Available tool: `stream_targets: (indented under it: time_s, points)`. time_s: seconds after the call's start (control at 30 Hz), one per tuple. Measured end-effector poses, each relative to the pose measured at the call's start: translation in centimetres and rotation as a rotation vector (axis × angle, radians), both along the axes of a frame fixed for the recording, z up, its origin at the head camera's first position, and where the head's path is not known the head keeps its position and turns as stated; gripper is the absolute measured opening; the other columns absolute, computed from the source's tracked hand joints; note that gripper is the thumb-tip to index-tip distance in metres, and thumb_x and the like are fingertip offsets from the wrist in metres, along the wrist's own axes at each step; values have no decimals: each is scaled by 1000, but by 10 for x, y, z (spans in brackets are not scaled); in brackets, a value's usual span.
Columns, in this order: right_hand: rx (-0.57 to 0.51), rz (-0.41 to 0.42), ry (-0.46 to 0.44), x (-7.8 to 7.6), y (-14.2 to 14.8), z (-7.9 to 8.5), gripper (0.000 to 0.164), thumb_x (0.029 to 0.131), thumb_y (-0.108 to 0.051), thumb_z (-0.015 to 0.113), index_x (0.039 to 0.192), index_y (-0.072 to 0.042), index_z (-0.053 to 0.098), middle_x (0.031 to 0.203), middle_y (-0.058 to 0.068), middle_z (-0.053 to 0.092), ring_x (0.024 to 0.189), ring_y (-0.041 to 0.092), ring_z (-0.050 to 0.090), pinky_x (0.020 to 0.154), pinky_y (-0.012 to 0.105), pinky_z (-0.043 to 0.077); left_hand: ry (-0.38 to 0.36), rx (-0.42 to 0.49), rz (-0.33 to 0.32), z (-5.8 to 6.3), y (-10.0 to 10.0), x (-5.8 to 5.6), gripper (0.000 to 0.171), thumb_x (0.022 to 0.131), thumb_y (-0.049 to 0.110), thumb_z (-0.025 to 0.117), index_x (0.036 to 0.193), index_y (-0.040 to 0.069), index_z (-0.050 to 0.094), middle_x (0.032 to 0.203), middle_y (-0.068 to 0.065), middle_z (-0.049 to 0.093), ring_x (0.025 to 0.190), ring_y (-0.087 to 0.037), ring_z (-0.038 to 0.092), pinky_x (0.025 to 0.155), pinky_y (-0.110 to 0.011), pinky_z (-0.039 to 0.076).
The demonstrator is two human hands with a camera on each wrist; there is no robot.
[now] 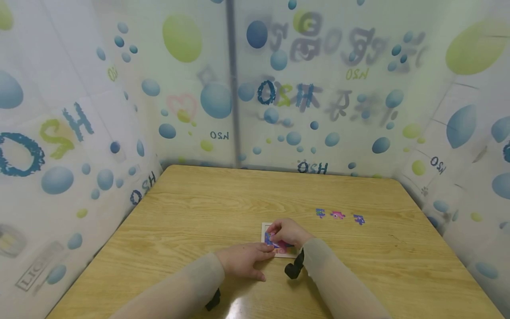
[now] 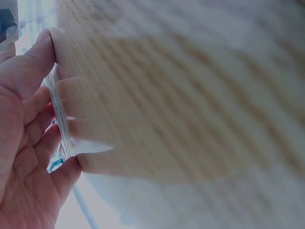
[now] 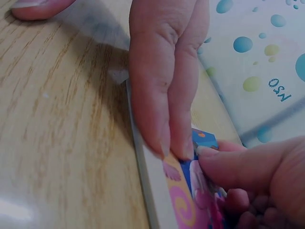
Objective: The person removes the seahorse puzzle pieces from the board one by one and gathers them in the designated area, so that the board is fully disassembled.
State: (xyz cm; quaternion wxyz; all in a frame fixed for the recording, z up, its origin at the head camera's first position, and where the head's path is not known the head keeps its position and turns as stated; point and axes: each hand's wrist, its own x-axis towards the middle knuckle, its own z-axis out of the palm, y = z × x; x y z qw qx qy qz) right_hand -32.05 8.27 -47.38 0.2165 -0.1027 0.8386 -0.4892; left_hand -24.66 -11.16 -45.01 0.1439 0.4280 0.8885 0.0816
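A small jigsaw puzzle with a white frame (image 1: 264, 228) lies flat on the table in the head view, partly covered by both hands. My left hand (image 1: 245, 259) rests at its left side, with straight fingertips on the frame's near edge and the pink and orange picture. Over the picture, my right hand (image 1: 290, 232) has its thumb and forefinger curled together. The right wrist view shows a blue jigsaw piece (image 3: 205, 138) with an orange mark at that thumb's tip, standing slightly raised. Most of this piece is hidden by fingers.
Three loose jigsaw pieces lie right of the puzzle, farther back: a blue-green one (image 1: 320, 213), a pink one (image 1: 337, 215) and a purple one (image 1: 359, 219). The wooden table (image 1: 191, 199) is enclosed by patterned curtains (image 1: 191, 146) behind and at both sides.
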Motion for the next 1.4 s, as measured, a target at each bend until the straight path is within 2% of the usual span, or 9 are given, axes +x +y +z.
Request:
stream_targets:
  time_s: [0.6, 0.97, 1.2, 1.4]
  points:
    - [-20, -13, 15, -3, 2, -7, 20, 78, 5, 71, 96, -4, 71, 88, 3, 64, 79, 17, 56, 68, 26, 48, -3, -4, -6, -2, 1, -1, 69, 90, 45, 62, 147, 12, 40, 154, -4, 32, 141, -20, 30, 115, -33, 25]
    - [-27, -43, -24, -1, 2, -2, 14, 82, 1, 71, 94, -5, 71, 88, 5, 63, 81, 19, 54, 70, 28, 44, 4, 0, -13, -2, 1, -2, 69, 90, 44, 62, 146, 10, 41, 154, -5, 33, 141, -20, 31, 115, -33, 25]
    - [-30, -19, 1, -2, 3, -2, 13, 81, 1, 71, 92, -4, 69, 86, 4, 62, 79, 19, 53, 70, 28, 43, 6, 0, -14, -2, 1, -2, 69, 90, 44, 63, 146, 9, 41, 153, -5, 34, 140, -20, 31, 115, -33, 26]
    - [-38, -26, -27, -4, 5, -3, 10, 83, -3, 71, 92, -6, 71, 86, 3, 63, 79, 19, 53, 70, 28, 42, 2, -2, -13, -2, 1, -2, 69, 90, 44, 63, 146, 10, 42, 153, -5, 35, 140, -21, 32, 115, -33, 26]
